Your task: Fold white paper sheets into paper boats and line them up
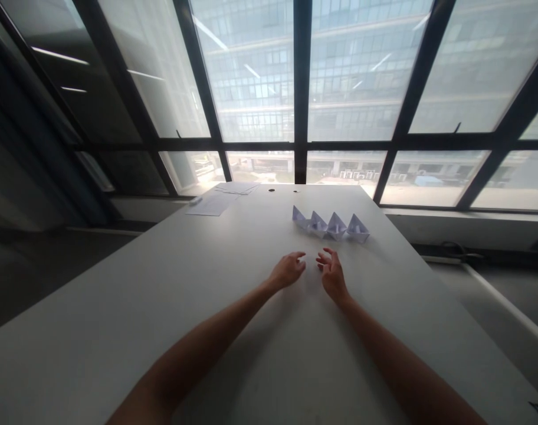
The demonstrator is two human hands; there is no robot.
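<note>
Several folded white paper boats stand in a row on the white table, right of its middle. The leftmost paper boat (299,218) is turned at a different angle from the others, and the rightmost paper boat (358,229) sits at the end of the row. Just on the near side of the boats, my left hand (288,269) and my right hand (333,274) face each other with a gap between them. The fingers of both hands are loosely curled and apart, with nothing in them. Neither hand touches a boat.
The white table (184,295) reaches toward a wall of windows with dark frames (300,88). Flat sheets of paper (212,204) lie at its far left. Two small round marks or holes are near the far edge. A dark curtain (52,130) hangs at left.
</note>
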